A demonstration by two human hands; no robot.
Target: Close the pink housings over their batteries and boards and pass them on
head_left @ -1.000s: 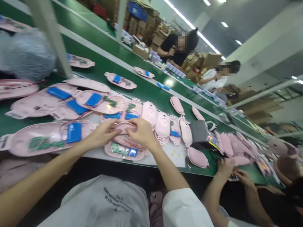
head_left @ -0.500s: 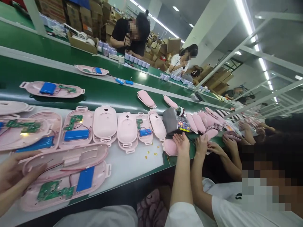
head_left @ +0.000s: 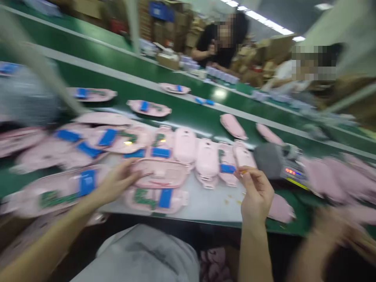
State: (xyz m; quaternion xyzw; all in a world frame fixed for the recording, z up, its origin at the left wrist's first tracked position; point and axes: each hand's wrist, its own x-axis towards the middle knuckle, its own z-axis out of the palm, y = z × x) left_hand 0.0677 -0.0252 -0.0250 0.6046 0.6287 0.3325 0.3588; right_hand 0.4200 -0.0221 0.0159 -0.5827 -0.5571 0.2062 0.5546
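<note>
My left hand (head_left: 122, 180) grips the left end of a pink plastic shell half (head_left: 163, 174), its inner side turned up, with thin red wires across it. Beneath it lies another pink shell half (head_left: 179, 205) holding a green circuit board (head_left: 143, 199) and a blue battery pack (head_left: 165, 198). My right hand (head_left: 255, 190) is raised over the white work surface with thumb and forefinger pinched on a small piece of yellow tape (head_left: 243, 171). The grey tape dispenser (head_left: 267, 160) with a lit red display stands just behind and right of that hand.
Pink shells with boards and batteries crowd the left, such as this nearest one (head_left: 69, 196). Several shells lie on the green conveyor belt (head_left: 194, 117). Yellow scraps (head_left: 229, 200) dot the white surface. At right, a co-worker's blurred hands (head_left: 329, 227) are beside pink shells (head_left: 331, 180). People sit across the line.
The view has swung left. My right hand has come away from the front of the tape dispenser, its fingers now pinched on yellow tape. My left hand still holds the shell half.
</note>
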